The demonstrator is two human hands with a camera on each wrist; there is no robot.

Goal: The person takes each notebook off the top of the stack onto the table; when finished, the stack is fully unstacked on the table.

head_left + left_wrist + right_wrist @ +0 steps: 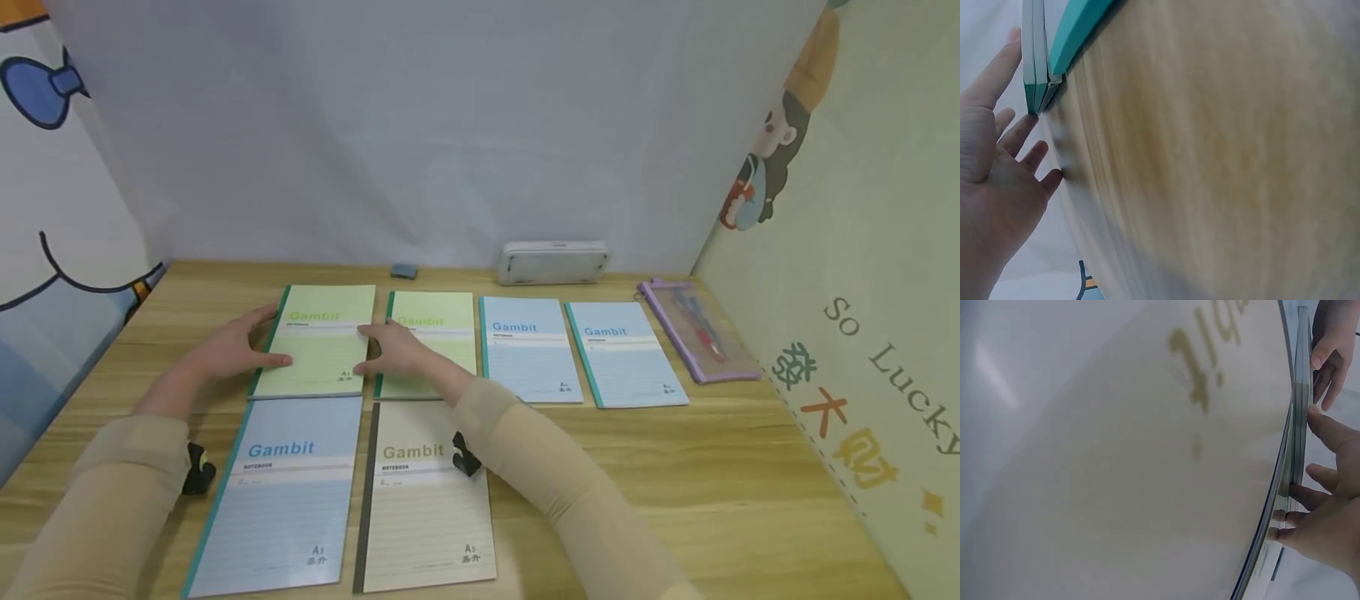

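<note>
A green notebook (pixel 322 354) lies at the far left, at the top of a small stack whose teal spines (pixel 1035 94) show in the left wrist view. My left hand (pixel 232 346) is at its left edge, thumb over the cover, fingers extended along the spine side. At the opposite edge is my right hand (pixel 401 350); its thumb and fingers touch the stack's side, loosely spread. Partly beneath the right hand and forearm lies a second green notebook (pixel 442 333). Nearer me are a large blue notebook (pixel 288 500) and a cream notebook (pixel 427 517).
Two blue notebooks (pixel 528 367) (pixel 626 358) lie to the right. Beyond them rests a purple-edged zip pouch (pixel 663 325) with pens inside. A white case (pixel 555 263) and a small grey-blue block (pixel 403 272) sit at the wooden table's (pixel 712 500) back edge, before a hanging cloth.
</note>
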